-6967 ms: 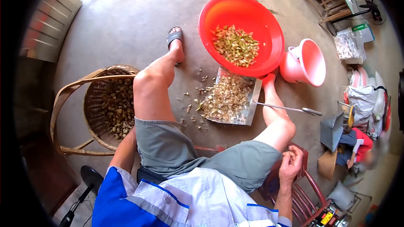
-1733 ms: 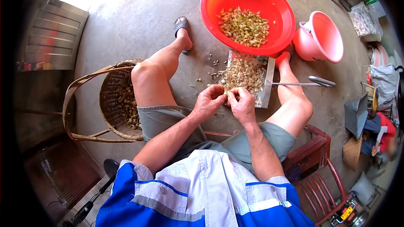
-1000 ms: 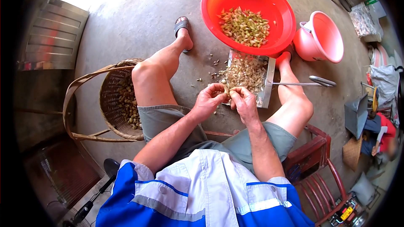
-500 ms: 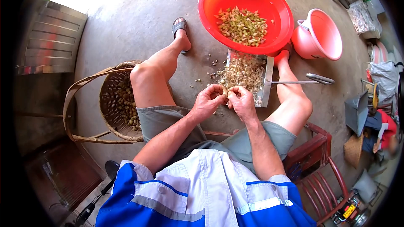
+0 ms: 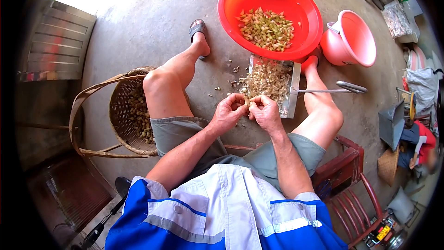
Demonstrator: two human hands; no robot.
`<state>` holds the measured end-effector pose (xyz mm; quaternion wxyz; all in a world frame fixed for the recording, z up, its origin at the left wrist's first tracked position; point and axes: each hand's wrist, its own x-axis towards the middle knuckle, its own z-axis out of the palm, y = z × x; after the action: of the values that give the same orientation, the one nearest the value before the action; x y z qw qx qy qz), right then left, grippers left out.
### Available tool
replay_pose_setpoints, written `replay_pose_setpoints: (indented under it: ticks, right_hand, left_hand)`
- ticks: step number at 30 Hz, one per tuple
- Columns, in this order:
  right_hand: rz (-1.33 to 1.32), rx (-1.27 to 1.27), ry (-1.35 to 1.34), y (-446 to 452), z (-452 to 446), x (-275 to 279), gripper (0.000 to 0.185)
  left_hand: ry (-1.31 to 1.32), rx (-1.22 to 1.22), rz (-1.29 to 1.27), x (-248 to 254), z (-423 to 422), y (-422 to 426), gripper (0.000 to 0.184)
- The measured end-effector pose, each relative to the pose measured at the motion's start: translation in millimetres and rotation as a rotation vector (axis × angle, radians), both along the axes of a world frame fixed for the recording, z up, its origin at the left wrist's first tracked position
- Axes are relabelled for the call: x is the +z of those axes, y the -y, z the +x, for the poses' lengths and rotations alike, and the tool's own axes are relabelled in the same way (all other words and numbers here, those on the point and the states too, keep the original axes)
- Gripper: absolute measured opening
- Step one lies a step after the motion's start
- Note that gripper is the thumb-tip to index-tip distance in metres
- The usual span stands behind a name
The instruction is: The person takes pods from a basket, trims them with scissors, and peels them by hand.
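My left hand (image 5: 229, 113) and my right hand (image 5: 265, 115) meet above my lap, thumbs and fingertips pinched together. Between them is a small pale tan piece that looks like a garlic clove (image 5: 247, 101), mostly covered by the fingers. Just beyond, a metal dustpan (image 5: 291, 97) lies on the floor, heaped with papery husks (image 5: 266, 81). A red basin (image 5: 228, 21) overlaps its far end and holds many greenish-pink peeled cloves (image 5: 267, 28). Left of my leg, a woven basket (image 5: 121, 127) contains small brownish unpeeled pieces (image 5: 140, 115).
A pink bucket (image 5: 344, 44) stands right of the basin. The dustpan's handle (image 5: 323, 90) reaches across my right shin. A dark red wooden chair (image 5: 351, 157) is at my right. Another person in a red top (image 5: 424, 141) is at the far right edge.
The fingertips have shifted very slightly around the small clove. Otherwise the hands and surroundings look the same.
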<state>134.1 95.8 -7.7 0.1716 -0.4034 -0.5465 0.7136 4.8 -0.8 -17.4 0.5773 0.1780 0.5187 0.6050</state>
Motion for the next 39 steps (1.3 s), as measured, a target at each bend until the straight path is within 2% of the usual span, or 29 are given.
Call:
replay_pose_setpoints:
  ticks: [4,10,16,34,39]
  right_hand:
    - [0.037,-0.033,0.027,1.7,-0.8,1.8,0.007]
    - [-0.276,-0.103,-0.115,0.0,-0.3,0.7,0.012]
    - [-0.432,-0.128,-0.189,-0.3,-0.8,-6.4,0.009]
    - [-0.508,-0.151,-0.253,-0.3,-0.6,-0.6,0.007]
    - [-0.431,-0.131,-0.201,-0.1,-2.7,-0.3,0.006]
  left_hand:
    - [0.006,0.001,-0.006,0.8,0.6,-0.3,0.025]
    - [0.009,-0.004,-0.001,-1.0,-0.3,-0.7,0.024]
    - [-0.006,0.015,0.041,-4.0,-2.1,0.5,0.022]
    - [0.027,0.022,0.074,1.2,-2.4,-0.9,0.022]
    - [-0.008,0.007,0.025,-2.8,-2.5,-0.4,0.022]
